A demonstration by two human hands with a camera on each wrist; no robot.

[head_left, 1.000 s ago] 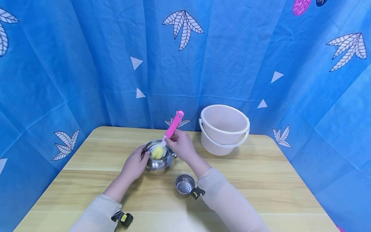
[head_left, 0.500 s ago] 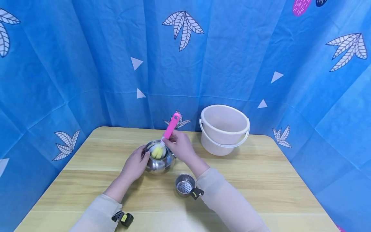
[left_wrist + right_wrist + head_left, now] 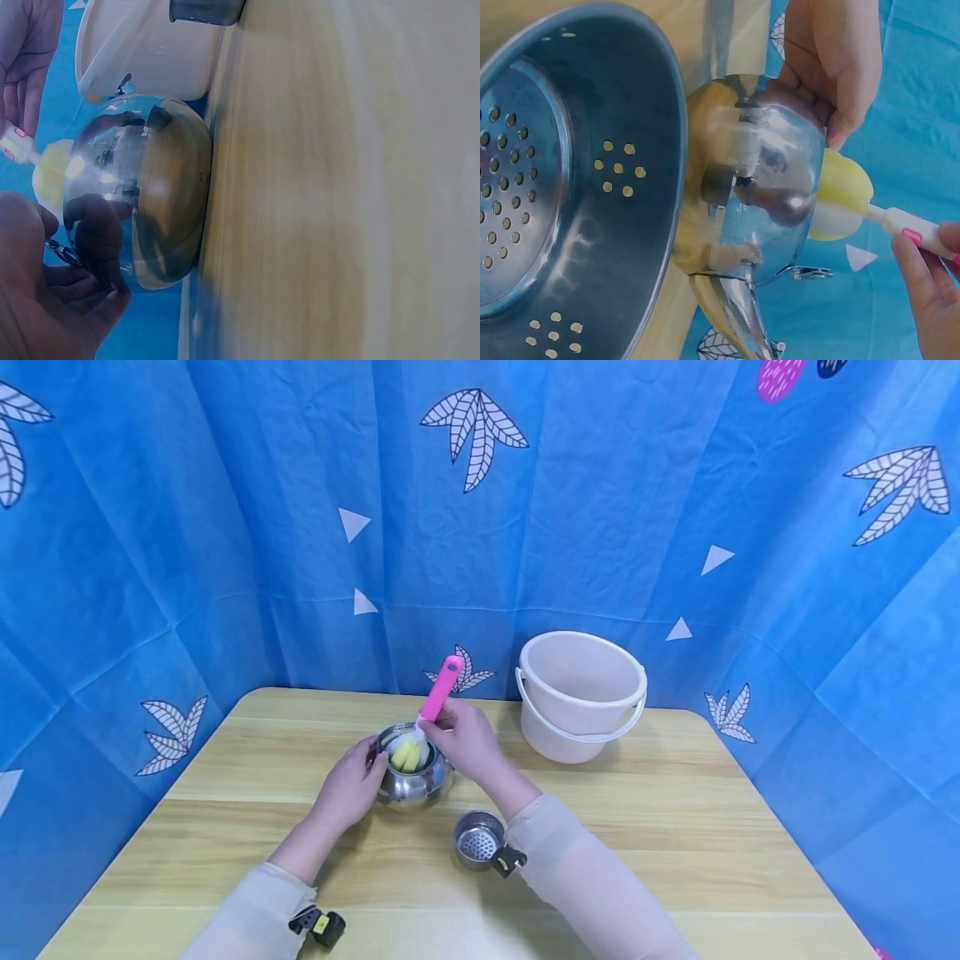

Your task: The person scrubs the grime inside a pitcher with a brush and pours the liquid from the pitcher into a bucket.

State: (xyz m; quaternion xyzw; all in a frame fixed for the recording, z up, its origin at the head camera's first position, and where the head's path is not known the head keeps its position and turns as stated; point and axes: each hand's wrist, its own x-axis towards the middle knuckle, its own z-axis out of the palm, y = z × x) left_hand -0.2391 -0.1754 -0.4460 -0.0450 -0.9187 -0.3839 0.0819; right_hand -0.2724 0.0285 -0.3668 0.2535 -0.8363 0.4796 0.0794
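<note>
A shiny round steel teapot [image 3: 414, 789] stands on the wooden table, its mouth facing up and uncovered. My left hand [image 3: 352, 785] grips its left side, thumb at the rim. With the fingers of my right hand [image 3: 471, 739] I pinch a sponge brush [image 3: 442, 687] near the lower end of its pink handle. Its yellow and white sponge head [image 3: 844, 191] sits in the teapot's mouth, partly above the rim, and the handle leans up to the right. The teapot's spout [image 3: 739, 315] shows in the right wrist view. Under my right forearm stands a perforated steel tea strainer [image 3: 478, 842].
A white bucket [image 3: 558, 727] with its handle hanging down in front stands at the back of the table [image 3: 675, 827], right of the teapot. Blue patterned curtains [image 3: 615, 510] enclose the back and both sides.
The brush has sunk slightly and its handle has swung a little to the left, along with my right hand. My left hand, the teapot and the strainer keep their places.
</note>
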